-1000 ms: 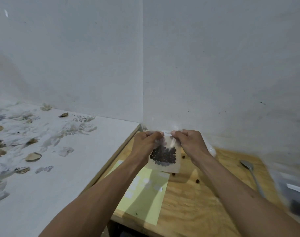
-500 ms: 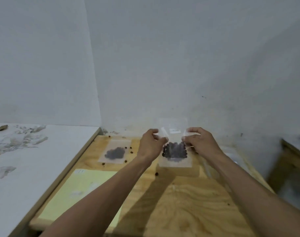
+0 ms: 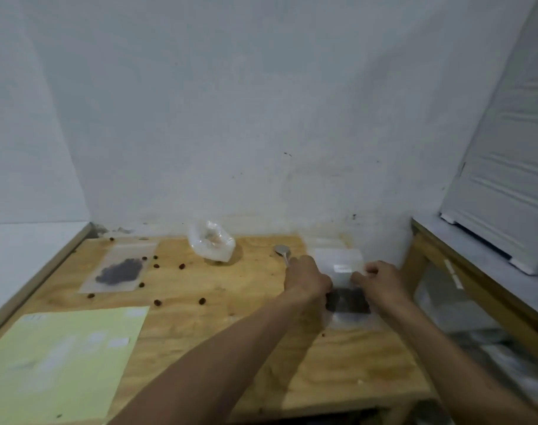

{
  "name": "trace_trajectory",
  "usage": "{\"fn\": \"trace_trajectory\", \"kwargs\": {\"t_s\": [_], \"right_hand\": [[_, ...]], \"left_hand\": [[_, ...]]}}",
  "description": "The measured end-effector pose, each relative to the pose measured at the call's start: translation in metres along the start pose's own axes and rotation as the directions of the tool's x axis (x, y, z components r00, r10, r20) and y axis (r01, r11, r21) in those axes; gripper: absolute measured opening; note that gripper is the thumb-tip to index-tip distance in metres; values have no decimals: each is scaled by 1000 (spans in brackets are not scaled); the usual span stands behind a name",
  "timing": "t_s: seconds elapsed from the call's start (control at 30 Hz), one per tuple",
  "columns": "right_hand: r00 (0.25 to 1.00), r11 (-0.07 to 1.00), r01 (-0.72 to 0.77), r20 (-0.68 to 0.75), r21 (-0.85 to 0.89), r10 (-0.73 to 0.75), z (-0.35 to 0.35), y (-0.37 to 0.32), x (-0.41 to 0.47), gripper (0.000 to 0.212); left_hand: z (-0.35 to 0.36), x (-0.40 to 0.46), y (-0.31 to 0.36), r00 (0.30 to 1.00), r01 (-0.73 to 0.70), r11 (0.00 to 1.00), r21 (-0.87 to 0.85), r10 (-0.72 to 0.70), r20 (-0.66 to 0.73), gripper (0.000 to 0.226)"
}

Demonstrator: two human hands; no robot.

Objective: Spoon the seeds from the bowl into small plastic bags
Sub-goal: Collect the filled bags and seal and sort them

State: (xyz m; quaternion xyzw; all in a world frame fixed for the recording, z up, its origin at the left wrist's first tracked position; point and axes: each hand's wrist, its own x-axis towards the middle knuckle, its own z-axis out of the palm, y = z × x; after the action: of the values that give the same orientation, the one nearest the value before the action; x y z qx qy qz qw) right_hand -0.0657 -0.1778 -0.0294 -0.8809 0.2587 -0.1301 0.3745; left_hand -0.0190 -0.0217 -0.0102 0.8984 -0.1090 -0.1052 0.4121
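Both hands work at the right end of the wooden table (image 3: 218,326), at about three o'clock from its centre. The left hand (image 3: 307,279) and the right hand (image 3: 381,282) each pinch a side of a small clear plastic bag (image 3: 341,265), fingers curled tight on the plastic near its upper part. The bag holds a dark mass of seeds (image 3: 349,300) low down between the two wrists, and carries a small white label near its top (blur hides any writing). Whether the bag's bottom rests on the wood or hangs just above it cannot be told.

Just beside the left hand, at eleven o'clock from it, the bowl of a metal spoon (image 3: 281,250) shows, its handle running under the knuckles. Further along at ten o'clock, near the wall, sits a crumpled clear plastic container (image 3: 211,243). Well apart, at nine o'clock on the table's left end, a second bag of seeds (image 3: 120,269) lies flat. Loose seeds (image 3: 182,266) are scattered around it and toward the table's middle. A pale yellow sheet of paper (image 3: 62,360) covers the corner at seven o'clock.
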Motion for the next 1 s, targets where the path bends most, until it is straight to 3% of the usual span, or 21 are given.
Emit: {"fn": "trace_trajectory", "kwargs": {"t_s": [0.6,0.67,0.7,0.77,0.87,1.0], "right_hand": [[995,979,55,97,-197,-37,0,9,16,50],[996,966,77,55,-247,-65,1,4,18,51],[996,962,90,28,-260,-85,1,-1,19,53],[988,961,145,-9,-237,-151,3,-20,18,56],[958,948,273,-42,-165,-283,16,-63,13,50],[895,895,442,-36,-56,-444,54,-134,-3,36]], "left_hand": [[9,7,5,998,57,997,-61,-56,29,26],[3,5,5,998,50,996,-78,-48,30,35],[-2,1,6,1000,25,995,-95,-25,8,37],[-19,-4,4,998,-32,992,-120,25,-64,15],[-58,-7,-7,968,-80,989,-124,48,-245,44],[-122,-13,-30,875,-153,968,-199,38,-483,32]]}}
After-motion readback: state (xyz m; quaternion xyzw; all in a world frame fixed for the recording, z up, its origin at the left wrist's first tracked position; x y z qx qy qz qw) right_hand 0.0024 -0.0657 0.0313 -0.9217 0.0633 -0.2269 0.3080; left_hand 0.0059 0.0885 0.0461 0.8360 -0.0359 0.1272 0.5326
